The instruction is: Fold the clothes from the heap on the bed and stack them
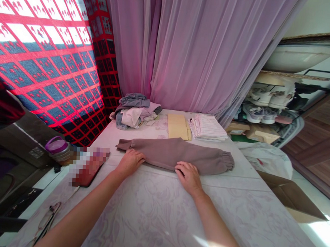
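A pair of brown sweatpants (160, 152), folded lengthwise into a long strip, lies across the table with its gathered cuff to the right. My left hand (132, 161) rests on the near edge close to the left end, fingers laid on the cloth and holding nothing. Farther right along that same edge, my right hand (189, 175) has its slightly bent, parted fingers on the fabric. Beyond the pants are a folded yellow cloth (177, 126) and a stack of folded striped clothes (208, 127).
A rumpled clothes pile (135, 113) sits at the back left. Along the left edge are a partly blurred phone (90, 171), eyeglasses (47, 216) and a purple-lidded jar (57, 149). A cardboard box (290, 194) and a shoe rack (270, 95) stand right of the table (150, 214).
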`<state>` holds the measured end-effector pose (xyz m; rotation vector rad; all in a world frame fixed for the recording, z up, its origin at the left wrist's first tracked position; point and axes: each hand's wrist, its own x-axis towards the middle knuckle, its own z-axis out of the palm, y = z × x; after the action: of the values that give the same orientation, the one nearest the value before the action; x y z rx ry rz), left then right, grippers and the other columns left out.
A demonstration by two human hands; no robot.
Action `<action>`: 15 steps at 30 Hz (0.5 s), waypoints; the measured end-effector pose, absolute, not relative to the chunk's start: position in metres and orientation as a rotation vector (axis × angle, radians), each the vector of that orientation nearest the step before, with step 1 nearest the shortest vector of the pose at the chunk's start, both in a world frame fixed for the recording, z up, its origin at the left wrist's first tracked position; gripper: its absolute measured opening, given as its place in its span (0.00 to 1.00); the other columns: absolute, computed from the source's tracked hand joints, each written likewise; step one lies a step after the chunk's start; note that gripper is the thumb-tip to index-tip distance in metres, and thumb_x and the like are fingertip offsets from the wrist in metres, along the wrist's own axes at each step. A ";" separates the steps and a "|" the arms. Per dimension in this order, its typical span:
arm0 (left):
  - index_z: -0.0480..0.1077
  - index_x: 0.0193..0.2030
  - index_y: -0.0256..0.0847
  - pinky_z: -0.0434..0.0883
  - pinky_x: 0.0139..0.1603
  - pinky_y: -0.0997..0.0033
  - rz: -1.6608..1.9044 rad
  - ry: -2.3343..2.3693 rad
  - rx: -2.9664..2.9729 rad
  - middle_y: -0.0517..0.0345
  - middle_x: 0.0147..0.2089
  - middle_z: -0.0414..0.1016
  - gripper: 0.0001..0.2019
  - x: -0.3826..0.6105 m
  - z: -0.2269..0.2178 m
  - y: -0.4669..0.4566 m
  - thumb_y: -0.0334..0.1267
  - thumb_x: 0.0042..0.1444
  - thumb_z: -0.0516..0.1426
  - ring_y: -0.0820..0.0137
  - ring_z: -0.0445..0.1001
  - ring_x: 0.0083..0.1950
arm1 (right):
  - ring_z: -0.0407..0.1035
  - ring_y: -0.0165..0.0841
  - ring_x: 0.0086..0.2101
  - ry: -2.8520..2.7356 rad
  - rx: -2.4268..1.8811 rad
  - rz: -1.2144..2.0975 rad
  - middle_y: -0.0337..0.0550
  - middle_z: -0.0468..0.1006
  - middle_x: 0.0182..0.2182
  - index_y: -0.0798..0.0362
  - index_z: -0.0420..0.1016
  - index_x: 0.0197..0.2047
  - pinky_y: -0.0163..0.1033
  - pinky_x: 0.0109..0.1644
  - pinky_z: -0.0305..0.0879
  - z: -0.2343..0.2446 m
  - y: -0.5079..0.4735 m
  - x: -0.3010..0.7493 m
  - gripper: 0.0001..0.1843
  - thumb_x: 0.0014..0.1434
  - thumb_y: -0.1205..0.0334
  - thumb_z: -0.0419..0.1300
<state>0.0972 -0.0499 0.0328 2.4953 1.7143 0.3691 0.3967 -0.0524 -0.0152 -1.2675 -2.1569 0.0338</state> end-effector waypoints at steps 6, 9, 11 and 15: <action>0.70 0.41 0.43 0.65 0.38 0.69 0.433 1.898 2.249 0.57 0.36 0.78 0.07 0.099 0.024 -0.030 0.38 0.60 0.52 0.65 0.75 0.39 | 0.69 0.34 0.38 -2.060 -1.444 0.049 0.41 0.78 0.36 0.49 0.74 0.37 0.38 0.40 0.57 -0.017 -0.042 0.391 0.08 0.60 0.67 0.53; 0.70 0.39 0.43 0.65 0.39 0.69 0.437 1.870 2.265 0.57 0.36 0.77 0.07 0.099 0.022 -0.027 0.34 0.59 0.50 0.65 0.75 0.40 | 0.69 0.33 0.39 -2.068 -1.400 0.056 0.40 0.79 0.39 0.48 0.74 0.35 0.38 0.41 0.57 -0.019 -0.043 0.390 0.12 0.58 0.71 0.51; 0.71 0.37 0.43 0.66 0.42 0.69 0.433 1.811 2.298 0.57 0.39 0.78 0.09 0.099 0.024 -0.028 0.32 0.59 0.50 0.66 0.75 0.42 | 0.70 0.33 0.41 -2.075 -1.366 0.050 0.40 0.79 0.41 0.48 0.75 0.36 0.38 0.43 0.57 -0.020 -0.044 0.390 0.13 0.57 0.71 0.51; 0.72 0.40 0.43 0.67 0.47 0.68 0.424 1.693 2.344 0.57 0.43 0.78 0.07 0.096 0.028 -0.031 0.34 0.57 0.54 0.66 0.74 0.46 | 0.69 0.35 0.43 -2.072 -1.373 0.019 0.42 0.79 0.42 0.48 0.76 0.40 0.40 0.44 0.58 -0.021 -0.046 0.390 0.10 0.58 0.66 0.54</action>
<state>0.0959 -0.0311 0.0284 2.3442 1.6931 0.4243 0.3903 -0.0465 -0.0211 -1.3732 -2.0718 0.0191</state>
